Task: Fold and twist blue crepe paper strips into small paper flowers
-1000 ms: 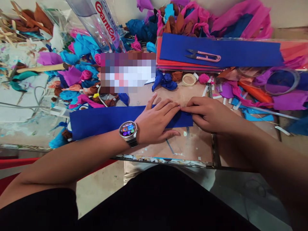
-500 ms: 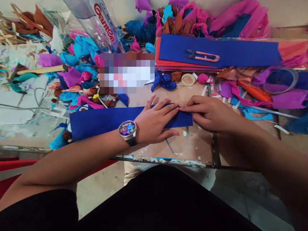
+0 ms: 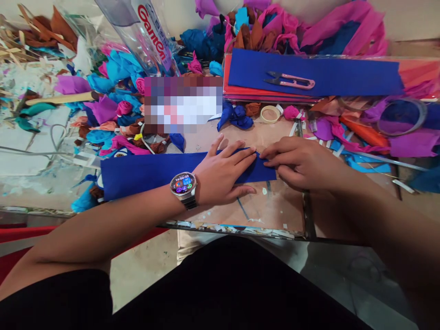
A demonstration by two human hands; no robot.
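Observation:
A long blue paper strip point(image 3: 151, 172) lies flat across the near part of the table. My left hand point(image 3: 223, 172) rests on it palm down with the fingers spread, and a watch point(image 3: 184, 184) is on that wrist. At the strip's upper edge near its right end is my right hand point(image 3: 292, 160). Its fingers are bent and drawn together, with the fingertips on the paper; the thumb is partly hidden. Beyond my hands, a second blue strip point(image 3: 337, 75) lies on wrapped red sheets, with pink-handled thread snips point(image 3: 290, 80) on top.
A roll of tape point(image 3: 270, 114) and a knotted blue piece point(image 3: 235, 117) sit behind my hands. Crumpled coloured pieces point(image 3: 120, 68) crowd the left and back, beside a clear printed bag point(image 3: 144, 36). A wide tape ring point(image 3: 402, 117) is at right. The table's edge point(image 3: 233, 228) runs in front of me.
My right fingertips have shifted slightly right along the strip's upper edge and spread a little. My left hand stays in place on the paper.

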